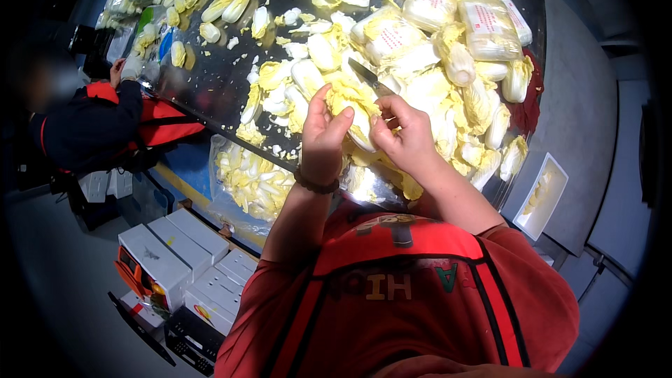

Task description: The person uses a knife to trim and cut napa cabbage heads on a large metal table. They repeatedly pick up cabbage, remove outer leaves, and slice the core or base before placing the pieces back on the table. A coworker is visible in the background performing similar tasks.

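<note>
Between my hands is a small yellow-and-white napa cabbage (353, 102), above the near edge of the table. My left hand (326, 128) holds it from the left, thumb and fingers around the leafy end. At its right side, my right hand (401, 128) has thumb and bent fingers at the outer leaf; a knife (366, 73) with a dark blade points up and left from this hand, its handle mostly hidden. Loose leaves and more cabbages (462, 63) lie heaped around both hands.
Wrapped cabbage packs (491, 29) lie at the table's upper right. A dark metal table (210, 84) carries leaf scraps. Below its edge stands a bag of leaves (252, 178). A white foam box (556, 178) is at right. A co-worker (100, 121) works at far left.
</note>
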A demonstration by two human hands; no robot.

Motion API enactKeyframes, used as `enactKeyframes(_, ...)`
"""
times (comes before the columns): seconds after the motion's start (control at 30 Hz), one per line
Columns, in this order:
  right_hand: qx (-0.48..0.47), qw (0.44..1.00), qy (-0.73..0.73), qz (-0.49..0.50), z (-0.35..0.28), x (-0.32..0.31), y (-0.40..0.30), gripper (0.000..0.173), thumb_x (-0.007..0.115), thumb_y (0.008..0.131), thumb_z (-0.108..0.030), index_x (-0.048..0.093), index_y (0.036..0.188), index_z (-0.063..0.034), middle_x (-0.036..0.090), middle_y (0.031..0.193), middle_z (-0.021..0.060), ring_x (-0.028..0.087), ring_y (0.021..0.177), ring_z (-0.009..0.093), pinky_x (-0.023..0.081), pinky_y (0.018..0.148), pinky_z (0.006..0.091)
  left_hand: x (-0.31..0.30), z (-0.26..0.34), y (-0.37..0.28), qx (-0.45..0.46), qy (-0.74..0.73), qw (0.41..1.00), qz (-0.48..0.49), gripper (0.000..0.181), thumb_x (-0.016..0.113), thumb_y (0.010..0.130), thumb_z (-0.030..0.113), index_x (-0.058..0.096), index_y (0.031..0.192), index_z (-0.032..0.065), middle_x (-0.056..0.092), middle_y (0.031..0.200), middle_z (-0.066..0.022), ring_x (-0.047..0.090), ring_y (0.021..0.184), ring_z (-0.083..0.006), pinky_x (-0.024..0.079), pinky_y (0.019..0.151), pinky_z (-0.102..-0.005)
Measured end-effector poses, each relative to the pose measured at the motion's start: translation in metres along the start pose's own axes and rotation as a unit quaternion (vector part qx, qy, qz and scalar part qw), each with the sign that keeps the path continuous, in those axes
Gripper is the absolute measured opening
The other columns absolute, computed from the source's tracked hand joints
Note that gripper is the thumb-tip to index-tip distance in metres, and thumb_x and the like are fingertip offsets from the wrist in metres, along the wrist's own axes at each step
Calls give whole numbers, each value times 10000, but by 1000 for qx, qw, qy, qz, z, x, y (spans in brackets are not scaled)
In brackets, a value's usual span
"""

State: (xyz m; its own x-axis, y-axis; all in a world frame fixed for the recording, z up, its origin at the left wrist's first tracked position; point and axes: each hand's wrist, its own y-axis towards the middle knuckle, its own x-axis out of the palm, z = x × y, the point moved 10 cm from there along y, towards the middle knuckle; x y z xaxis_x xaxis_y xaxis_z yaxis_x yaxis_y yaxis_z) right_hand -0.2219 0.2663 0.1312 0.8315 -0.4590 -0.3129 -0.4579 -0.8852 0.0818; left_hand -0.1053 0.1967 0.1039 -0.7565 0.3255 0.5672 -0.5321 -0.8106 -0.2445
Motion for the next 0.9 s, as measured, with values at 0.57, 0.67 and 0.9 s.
enactKeyframes(0.57,-40,998,-54,8,-8,-7,0,221,592,799,-101,582,996,-4,606,729,174,613,622,297,492,575,367,10,-2,2,-21,51,998,-24,452,525,866,-7,370,1288,-57,559,1164,-123,551,1051,-160,445,911,-281)
enactKeyframes(0.67,-85,986,-146,-4,-28,-8,5,197,594,783,-100,588,962,-18,619,753,179,617,640,332,504,581,396,17,-5,-1,1,114,992,-48,477,521,856,-16,351,1300,-54,551,1169,-127,552,1056,-166,442,925,-286)
enactKeyframes(0.9,-85,985,-147,30,-35,-25,9,133,594,769,-82,609,890,-27,611,694,165,624,621,325,506,568,387,12,-6,-2,-62,-13,998,-30,548,455,788,-74,329,1321,-46,519,1206,-132,537,1101,-205,440,946,-320)
